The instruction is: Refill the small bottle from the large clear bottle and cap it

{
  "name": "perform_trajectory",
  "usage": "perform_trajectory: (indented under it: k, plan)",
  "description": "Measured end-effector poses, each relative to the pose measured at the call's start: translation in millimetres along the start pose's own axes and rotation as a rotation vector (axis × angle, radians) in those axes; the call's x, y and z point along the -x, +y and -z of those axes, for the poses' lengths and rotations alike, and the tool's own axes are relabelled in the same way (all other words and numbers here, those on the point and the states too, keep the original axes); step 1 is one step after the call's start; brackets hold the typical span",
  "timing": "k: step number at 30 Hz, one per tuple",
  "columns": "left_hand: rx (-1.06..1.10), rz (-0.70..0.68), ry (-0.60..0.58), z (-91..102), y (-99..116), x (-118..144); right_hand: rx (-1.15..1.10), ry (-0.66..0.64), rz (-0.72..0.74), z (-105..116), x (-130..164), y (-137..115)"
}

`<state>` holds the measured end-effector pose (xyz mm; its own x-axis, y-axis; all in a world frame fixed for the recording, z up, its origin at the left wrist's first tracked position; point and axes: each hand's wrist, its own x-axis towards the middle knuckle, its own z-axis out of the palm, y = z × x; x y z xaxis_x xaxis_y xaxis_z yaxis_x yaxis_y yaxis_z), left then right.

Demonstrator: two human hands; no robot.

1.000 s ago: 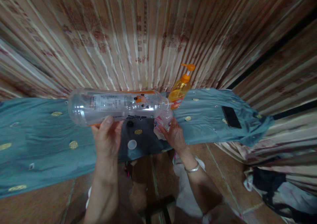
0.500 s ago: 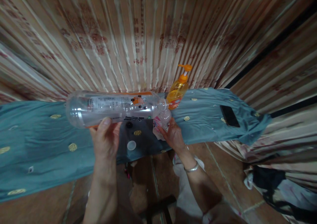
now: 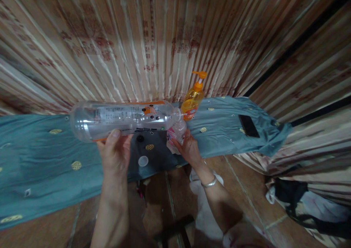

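Observation:
My left hand (image 3: 115, 151) is closed round the underside of a large clear plastic bottle (image 3: 117, 118), which lies sideways in the air with its neck to the right. Orange print and a pale label show on its wall. In my right hand (image 3: 189, 147) is a small clear bottle with a pink label (image 3: 175, 133), held upright or slightly tilted. The large bottle's mouth meets the top of the small one; whether liquid passes between them I cannot make out. Just behind stands a pump bottle (image 3: 192, 103) of yellow liquid with an orange pump head.
A teal patterned cloth (image 3: 214, 131) covers the long bench. On it lie a round translucent lid (image 3: 143, 161), a small black cap (image 3: 140, 138) and a black phone (image 3: 249, 126). Pleated curtains (image 3: 123, 58) hang behind; a dark bag (image 3: 290, 189) is at the lower right.
Both hands keep hold of their bottles, still mouth to mouth. The whole view has shifted slightly, so the bench and things on it appear a little further left.

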<state>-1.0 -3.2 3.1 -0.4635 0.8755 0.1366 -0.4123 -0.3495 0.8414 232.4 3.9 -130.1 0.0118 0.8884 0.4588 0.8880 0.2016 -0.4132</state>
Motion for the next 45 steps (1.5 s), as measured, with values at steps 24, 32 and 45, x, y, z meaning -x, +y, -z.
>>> perform_trajectory:
  k: [24, 32, 45]
  plan:
    - [0.018, 0.033, 0.026, -7.2, 4, -5, 0.028, -0.005, -0.044, -3, 2, -6]
    - [0.016, 0.04, 0.035, -9.5, 7, -9, 0.007, 0.026, -0.057, -3, 1, -7]
    - [0.001, 0.076, 0.032, -12.1, 11, -14, 0.005, 0.034, -0.04, 1, 4, -9]
